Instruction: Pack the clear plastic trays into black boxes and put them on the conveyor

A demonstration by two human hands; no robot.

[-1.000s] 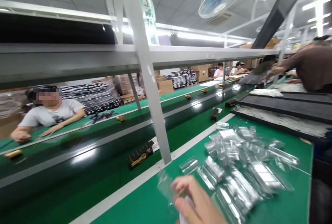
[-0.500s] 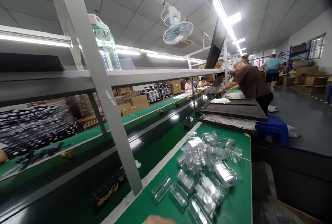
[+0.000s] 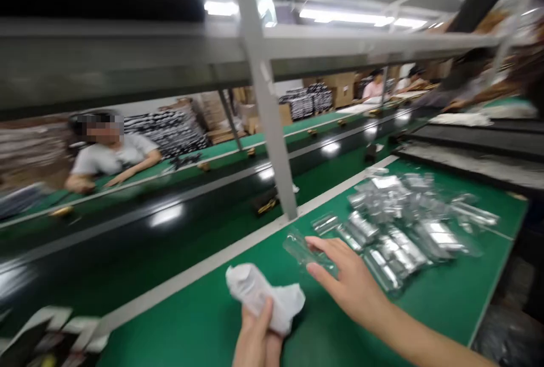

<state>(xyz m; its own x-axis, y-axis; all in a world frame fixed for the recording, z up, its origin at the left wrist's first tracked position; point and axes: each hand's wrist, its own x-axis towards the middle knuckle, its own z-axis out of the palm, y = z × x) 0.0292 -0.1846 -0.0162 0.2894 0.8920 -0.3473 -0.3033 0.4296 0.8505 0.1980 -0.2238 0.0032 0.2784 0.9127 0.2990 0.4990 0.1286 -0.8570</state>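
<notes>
My left hand [image 3: 259,333] is closed around a white paper-like wrapped bundle [image 3: 272,299], held above the green worktop; what is inside it is hidden. Just to the right, my right hand [image 3: 344,276] pinches a clear plastic case [image 3: 304,251] between thumb and fingers, its far end pointing left. Beyond the right hand lies a loose pile of similar clear plastic cases [image 3: 395,248] on the green table [image 3: 170,333].
A metal post [image 3: 272,123] rises from the table's rail, carrying a shelf [image 3: 140,55] above. Behind runs a dark conveyor [image 3: 221,203] with small black and gold items. Black trays [image 3: 463,146] stand at the right. A co-worker [image 3: 110,152] sits across the line.
The view has swung left and down. Both my hands have come into full view, the left with the white bundle and the right with a clear plastic case.
</notes>
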